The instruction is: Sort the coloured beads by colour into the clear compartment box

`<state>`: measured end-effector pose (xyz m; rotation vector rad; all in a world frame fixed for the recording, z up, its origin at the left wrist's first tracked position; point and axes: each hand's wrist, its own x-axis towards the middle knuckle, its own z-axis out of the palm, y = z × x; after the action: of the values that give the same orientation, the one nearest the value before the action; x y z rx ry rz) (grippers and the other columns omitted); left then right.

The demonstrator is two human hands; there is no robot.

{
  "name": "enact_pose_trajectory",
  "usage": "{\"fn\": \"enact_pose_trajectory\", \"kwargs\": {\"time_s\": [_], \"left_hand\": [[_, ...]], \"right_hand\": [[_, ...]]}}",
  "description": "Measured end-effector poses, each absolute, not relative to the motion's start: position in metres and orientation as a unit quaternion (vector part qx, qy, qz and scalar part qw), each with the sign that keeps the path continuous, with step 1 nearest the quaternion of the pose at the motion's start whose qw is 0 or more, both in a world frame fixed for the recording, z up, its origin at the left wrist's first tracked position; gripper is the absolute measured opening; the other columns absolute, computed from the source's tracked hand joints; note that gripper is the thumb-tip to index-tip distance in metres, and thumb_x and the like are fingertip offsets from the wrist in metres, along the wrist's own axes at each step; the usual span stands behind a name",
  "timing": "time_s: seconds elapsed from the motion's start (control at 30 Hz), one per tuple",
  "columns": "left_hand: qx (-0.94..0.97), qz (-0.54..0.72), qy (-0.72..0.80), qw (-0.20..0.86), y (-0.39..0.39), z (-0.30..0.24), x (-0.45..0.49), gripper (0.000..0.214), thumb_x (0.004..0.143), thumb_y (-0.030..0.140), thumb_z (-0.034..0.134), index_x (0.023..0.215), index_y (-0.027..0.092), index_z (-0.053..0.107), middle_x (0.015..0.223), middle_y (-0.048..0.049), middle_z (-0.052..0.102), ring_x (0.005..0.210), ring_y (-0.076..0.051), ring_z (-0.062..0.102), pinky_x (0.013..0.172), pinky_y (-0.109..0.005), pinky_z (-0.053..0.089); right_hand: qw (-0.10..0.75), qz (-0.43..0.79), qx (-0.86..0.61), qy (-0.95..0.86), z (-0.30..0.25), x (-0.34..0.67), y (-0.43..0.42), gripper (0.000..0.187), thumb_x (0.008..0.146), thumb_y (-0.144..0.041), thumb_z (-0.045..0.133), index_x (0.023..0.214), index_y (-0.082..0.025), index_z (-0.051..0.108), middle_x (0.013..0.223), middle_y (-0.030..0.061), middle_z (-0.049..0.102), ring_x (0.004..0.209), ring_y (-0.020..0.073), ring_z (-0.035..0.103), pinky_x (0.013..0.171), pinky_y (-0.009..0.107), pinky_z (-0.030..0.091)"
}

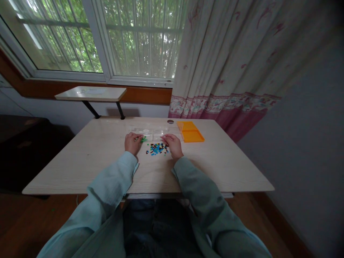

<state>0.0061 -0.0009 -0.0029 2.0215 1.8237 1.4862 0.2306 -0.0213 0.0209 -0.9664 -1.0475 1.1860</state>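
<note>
A small heap of loose coloured pieces (158, 148), mostly blue, black and green, lies on the pale wooden table (88, 161) between my hands. My left hand (132, 142) rests to the left of the heap with its fingers curled around a few green pieces (144, 139). My right hand (172, 144) lies on the right edge of the heap, fingers bent and pointing inward; whether they hold a piece is hidden. A clear plastic compartment tray (150, 132) sits just beyond both hands.
An orange lid (189, 131) lies at the right of the clear tray. A small round hole (170, 121) marks the table's far edge. A white shelf on black brackets (91, 93) hangs under the window. A patterned curtain (228, 71) falls at the right.
</note>
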Motion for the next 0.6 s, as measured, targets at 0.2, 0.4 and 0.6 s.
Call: {"fn": "enact_pose_trajectory", "kwargs": {"time_s": [0.2, 0.4, 0.6], "left_hand": [[0.653, 0.478, 0.587, 0.021, 0.0002, -0.0053, 0.0047, 0.027, 0.084, 0.039, 0.055, 0.096, 0.024, 0.074, 0.076, -0.0048, 0.056, 0.078, -0.019, 0.053, 0.08, -0.036, 0.043], [0.641, 0.496, 0.585, 0.033, -0.0025, -0.0027, 0.0066, 0.027, 0.086, 0.038, 0.053, 0.101, 0.025, 0.072, 0.076, -0.0038, 0.051, 0.075, -0.017, 0.052, 0.075, -0.034, 0.046], [0.63, 0.516, 0.58, 0.042, -0.0058, 0.001, 0.009, 0.026, 0.087, 0.036, 0.052, 0.102, 0.025, 0.071, 0.078, -0.0031, 0.046, 0.073, -0.016, 0.052, 0.069, -0.033, 0.048]], "right_hand": [[0.586, 0.556, -0.4, -0.433, 0.017, 0.2278, -0.0216, 0.028, 0.066, -0.035, 0.073, 0.081, -0.019, 0.056, 0.084, 0.0031, 0.071, 0.073, 0.0132, 0.068, 0.062, 0.022, 0.053], [0.57, 0.578, -0.399, -0.426, 0.0205, 0.2255, -0.0252, 0.029, 0.066, -0.034, 0.073, 0.079, -0.019, 0.052, 0.085, 0.0033, 0.071, 0.072, 0.0127, 0.068, 0.059, 0.021, 0.052], [0.571, 0.543, -0.414, -0.457, 0.0192, 0.2269, -0.0243, 0.033, 0.062, -0.041, 0.073, 0.079, -0.019, 0.055, 0.069, -0.0036, 0.062, 0.056, 0.009, 0.06, 0.049, 0.018, 0.047]]}}
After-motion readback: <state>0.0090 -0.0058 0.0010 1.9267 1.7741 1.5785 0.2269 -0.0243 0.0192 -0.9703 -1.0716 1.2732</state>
